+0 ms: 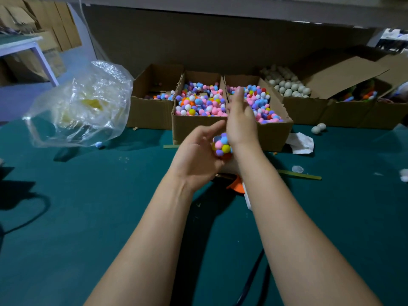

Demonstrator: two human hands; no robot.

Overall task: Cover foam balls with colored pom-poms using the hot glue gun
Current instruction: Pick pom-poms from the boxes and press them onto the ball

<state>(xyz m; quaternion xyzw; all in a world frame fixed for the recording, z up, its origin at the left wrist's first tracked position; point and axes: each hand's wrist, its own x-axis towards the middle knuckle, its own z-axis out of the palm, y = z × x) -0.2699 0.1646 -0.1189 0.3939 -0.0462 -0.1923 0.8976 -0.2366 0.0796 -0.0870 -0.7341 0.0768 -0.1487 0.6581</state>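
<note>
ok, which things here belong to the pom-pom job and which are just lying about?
Job: covered ball in the left hand, pom-pom boxes, bare foam ball box, orange glue gun, partly hidden.
Lying about: plastic bag, crumpled paper, green stick.

Left grip [196, 157]: cups pom-pom ball [221, 146] from the left, fingers curled under it
Right grip [240, 122]: fingers straight, pointing far, blurred; heel of palm against the ball's right side
Pom-pom boxes [199, 102]: open cardboard, just beyond the grips, mixed colours
Foam ball box [287, 86]: far right, white balls
Plastic bag [84, 102]: far left, clear, crumpled
Glue gun [237, 186]: orange part shows under right forearm, on green worktop [88, 217]
</note>
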